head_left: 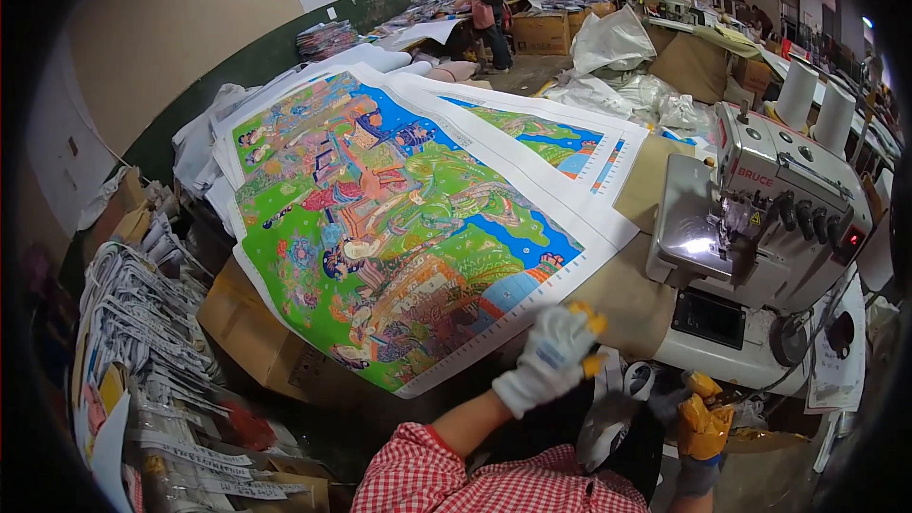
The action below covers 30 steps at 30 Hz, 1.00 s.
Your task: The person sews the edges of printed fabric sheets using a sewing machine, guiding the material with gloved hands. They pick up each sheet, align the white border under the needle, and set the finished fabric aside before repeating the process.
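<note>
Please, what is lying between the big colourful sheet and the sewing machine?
A strip of brown tabletop lies between the sheet and the sewing machine; this shows in the head view.

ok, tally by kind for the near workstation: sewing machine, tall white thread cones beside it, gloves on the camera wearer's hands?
Sewing machine: 1
White thread cones: 2
Gloves, on left hand and right hand: 2
Total: 5

Upper body: a red-and-white gingham garment [413, 470] is worn, its left sleeve edged in plain red [441, 439]. Left hand [549, 353]: covered by a white glove, yellow-tipped, bluish-marked. Right hand [705, 423]: gloved in glossy yellow-orange, grey-cuffed.
</note>
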Each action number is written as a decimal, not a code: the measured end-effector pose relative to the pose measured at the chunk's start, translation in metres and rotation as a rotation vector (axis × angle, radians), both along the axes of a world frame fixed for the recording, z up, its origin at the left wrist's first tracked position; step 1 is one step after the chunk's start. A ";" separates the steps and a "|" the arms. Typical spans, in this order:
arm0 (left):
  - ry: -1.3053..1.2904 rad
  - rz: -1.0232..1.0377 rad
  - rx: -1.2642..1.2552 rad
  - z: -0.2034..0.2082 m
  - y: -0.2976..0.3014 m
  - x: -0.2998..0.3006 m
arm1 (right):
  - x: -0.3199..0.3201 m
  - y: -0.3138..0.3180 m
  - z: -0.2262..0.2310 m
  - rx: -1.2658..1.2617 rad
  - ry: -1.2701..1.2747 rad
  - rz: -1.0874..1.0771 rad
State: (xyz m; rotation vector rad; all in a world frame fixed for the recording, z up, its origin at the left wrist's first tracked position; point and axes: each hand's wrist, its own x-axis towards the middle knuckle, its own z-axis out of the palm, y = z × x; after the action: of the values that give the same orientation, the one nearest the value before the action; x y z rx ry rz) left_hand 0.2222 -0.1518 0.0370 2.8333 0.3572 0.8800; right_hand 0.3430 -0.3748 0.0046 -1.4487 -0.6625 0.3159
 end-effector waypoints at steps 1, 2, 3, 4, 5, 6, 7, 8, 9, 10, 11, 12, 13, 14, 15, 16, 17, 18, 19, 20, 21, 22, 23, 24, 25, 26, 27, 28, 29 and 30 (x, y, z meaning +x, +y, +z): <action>0.001 0.005 0.001 -0.001 0.013 0.003 | -0.001 0.000 -0.003 0.023 -0.058 -0.097; 0.044 0.070 0.067 -0.003 0.027 0.006 | -0.001 0.000 -0.002 0.024 -0.060 -0.092; 0.088 0.135 0.131 -0.002 0.036 0.007 | 0.000 0.000 0.000 0.044 0.140 0.031; 0.085 0.128 0.129 0.001 0.042 0.012 | 0.002 -0.001 0.003 0.063 0.338 0.143; 0.150 0.165 0.117 0.003 0.047 0.015 | -0.004 0.004 0.023 -0.001 0.376 0.173; 0.216 0.201 0.105 0.004 0.051 0.018 | -0.004 0.008 0.027 -0.002 0.376 0.170; 0.283 0.181 0.060 0.008 0.052 0.019 | -0.005 0.009 0.030 -0.006 0.382 0.221; 0.283 0.182 0.059 0.011 0.054 0.018 | -0.006 0.009 0.031 -0.009 0.388 0.272; 0.336 0.184 0.102 0.013 0.055 0.017 | -0.006 0.010 0.030 -0.010 0.388 0.274; 0.386 0.179 0.144 0.013 0.057 0.018 | -0.005 0.012 0.028 -0.045 0.283 0.279; 0.382 0.176 0.144 0.013 0.059 0.017 | -0.003 0.013 0.025 -0.081 0.179 0.283; 0.480 0.188 0.174 0.011 0.061 0.015 | -0.002 0.014 0.024 -0.082 0.176 0.280; 0.580 0.201 0.203 0.008 0.063 0.014 | -0.003 0.016 0.022 -0.056 0.081 0.276; 0.579 0.199 0.203 0.003 0.064 0.016 | -0.002 0.017 0.021 -0.031 -0.013 0.271; 0.634 0.242 0.274 -0.002 0.065 0.019 | -0.001 0.018 0.021 -0.032 -0.014 0.269; 0.693 0.287 0.344 -0.003 0.065 0.019 | -0.001 0.019 0.021 -0.085 -0.001 0.285; 0.696 0.287 0.343 -0.003 0.065 0.019 | -0.001 0.020 0.021 -0.138 0.013 0.300; 0.749 0.294 0.359 0.000 0.066 0.020 | -0.003 0.021 0.024 -0.139 0.016 0.301; 0.799 0.302 0.375 0.002 0.066 0.022 | -0.005 0.023 0.028 -0.153 0.001 0.298; 0.800 0.301 0.375 0.004 0.065 0.021 | -0.006 0.024 0.030 -0.166 -0.014 0.295; 0.798 0.282 0.375 0.006 0.065 0.020 | -0.006 0.024 0.028 -0.167 -0.013 0.295; 0.794 0.261 0.376 0.007 0.065 0.020 | -0.005 0.024 0.026 -0.174 -0.005 0.291; 0.793 0.259 0.378 0.006 0.065 0.020 | -0.005 0.023 0.024 -0.181 0.002 0.288; 0.771 0.261 0.372 0.004 0.064 0.020 | -0.005 0.023 0.025 -0.180 0.002 0.285; 0.751 0.264 0.364 0.003 0.063 0.020 | -0.004 0.022 0.025 -0.198 -0.017 0.280; 0.751 0.262 0.365 0.002 0.064 0.019 | -0.004 0.021 0.027 -0.216 -0.035 0.276; 0.723 0.251 0.368 0.002 0.064 0.016 | -0.004 0.021 0.029 -0.216 -0.035 0.275; 0.694 0.239 0.372 0.001 0.065 0.014 | -0.006 0.020 0.033 -0.223 0.010 0.264; 0.693 0.238 0.372 0.000 0.067 0.013 | -0.006 0.019 0.035 -0.229 0.055 0.254; 0.620 0.208 0.310 -0.002 0.069 0.012 | -0.006 0.018 0.033 -0.230 0.054 0.253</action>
State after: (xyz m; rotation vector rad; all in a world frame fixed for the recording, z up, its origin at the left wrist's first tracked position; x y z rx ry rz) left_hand 0.2338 -0.0828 0.0354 3.3568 0.6431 0.0469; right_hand 0.3370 -0.3568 0.0377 -1.5692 -0.7862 0.6434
